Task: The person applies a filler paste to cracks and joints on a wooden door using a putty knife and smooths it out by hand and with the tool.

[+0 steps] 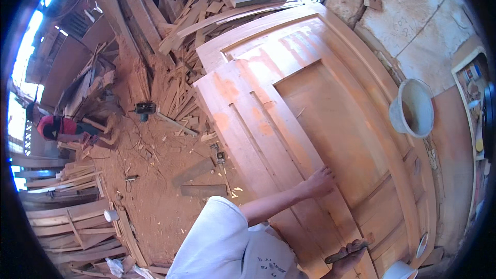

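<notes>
A large wooden door point(297, 170) with recessed panels lies in front of me, its pale wood smeared with orange-brown filler patches point(225, 87). My left hand point(320, 182) rests on the long frame member beside the wide recessed panel point(330, 119). Its fingers are curled in, and whatever may be under them is hidden. Nearer to me, my right hand point(347, 258) is closed around a putty knife point(337, 256) with a dark handle, held low over the door's near part. Part of the knife is covered by the fingers.
A grey-white bucket point(412, 108) stands at the door's right edge; a white container point(399, 270) sits at the lower right. Offcuts point(206, 15) are heaped beyond the door. Stacked boards point(72, 222) lie left. A person in red point(51, 127) bends over wood at far left.
</notes>
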Demonstrator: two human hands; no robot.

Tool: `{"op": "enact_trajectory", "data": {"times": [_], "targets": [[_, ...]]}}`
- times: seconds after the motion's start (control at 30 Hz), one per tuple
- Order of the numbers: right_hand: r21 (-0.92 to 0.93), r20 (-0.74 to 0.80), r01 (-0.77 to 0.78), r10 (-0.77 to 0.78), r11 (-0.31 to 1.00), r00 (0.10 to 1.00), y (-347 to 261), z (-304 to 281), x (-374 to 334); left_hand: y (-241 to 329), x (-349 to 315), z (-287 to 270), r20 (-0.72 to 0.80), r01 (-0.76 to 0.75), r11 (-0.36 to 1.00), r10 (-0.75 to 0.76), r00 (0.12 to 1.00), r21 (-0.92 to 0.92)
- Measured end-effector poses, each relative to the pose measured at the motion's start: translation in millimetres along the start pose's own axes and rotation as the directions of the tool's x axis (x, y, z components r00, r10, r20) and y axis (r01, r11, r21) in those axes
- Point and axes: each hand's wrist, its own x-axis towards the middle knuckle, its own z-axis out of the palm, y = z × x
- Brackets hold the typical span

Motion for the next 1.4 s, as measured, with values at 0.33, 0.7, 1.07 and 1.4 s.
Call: {"op": "enact_trajectory", "data": {"times": [0.33, 0.7, 1.07, 1.4], "targets": [[0.092, 0.150, -0.014, 0.000, 0.996, 0.989, 6, -6, -10, 12, -31, 1, -0.267, -0.084, 0.995, 0.067, 0.961, -0.052], [0.284, 0.303, 0.000, -0.090, 0.959, 0.949, 62, -54, -109, 10, -206, -50, -0.415, -0.067, 0.754, -0.283, 0.865, -0.654], [0.472, -0.007, 0.062, -0.067, 0.880, 0.998, 207, -35, -263, -155, -392, -74, -0.200, -0.132, 0.169, -0.941, 0.274, -0.977], [0.542, -0.024, 0.089, -0.090, 0.836, 0.996, 244, 7, -288, -253, -380, -122, 0.012, -0.229, -0.109, -0.920, 0.392, -0.967]]}}
